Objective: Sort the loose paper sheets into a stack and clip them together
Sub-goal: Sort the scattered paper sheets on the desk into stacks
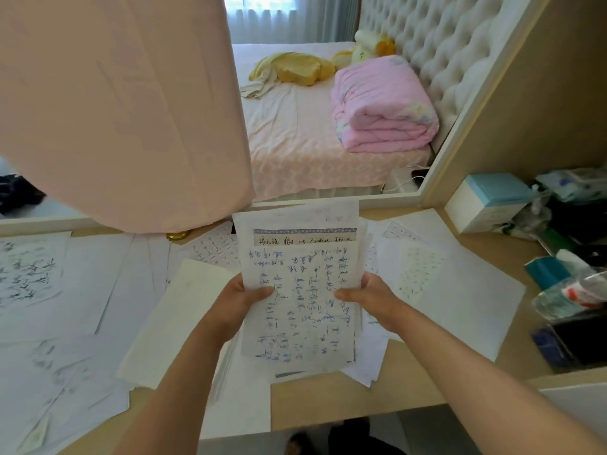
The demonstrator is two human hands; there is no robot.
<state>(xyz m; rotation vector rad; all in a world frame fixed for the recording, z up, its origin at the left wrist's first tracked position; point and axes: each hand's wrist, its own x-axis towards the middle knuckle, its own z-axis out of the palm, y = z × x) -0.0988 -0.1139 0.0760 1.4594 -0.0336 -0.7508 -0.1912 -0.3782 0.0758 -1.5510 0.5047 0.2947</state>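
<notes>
I hold a stack of paper sheets (300, 290) upright above the wooden desk (328, 402); the top sheet carries blue handwriting. My left hand (241, 300) grips the stack's left edge, thumb on the front. My right hand (368, 298) grips its right edge the same way. More loose sheets (65, 290) lie scattered over the desk to the left, and others (453, 284) lie to the right. A cream sheet (177, 320) lies tilted under my left forearm. No clip shows.
A pink cloth (124, 110) hangs over the mirror at upper left. A white and blue box (486, 201), bottles and dark clutter (571, 290) crowd the desk's right end. A gold lid (177, 235) sits at the desk's back edge. The mirror reflects a bed.
</notes>
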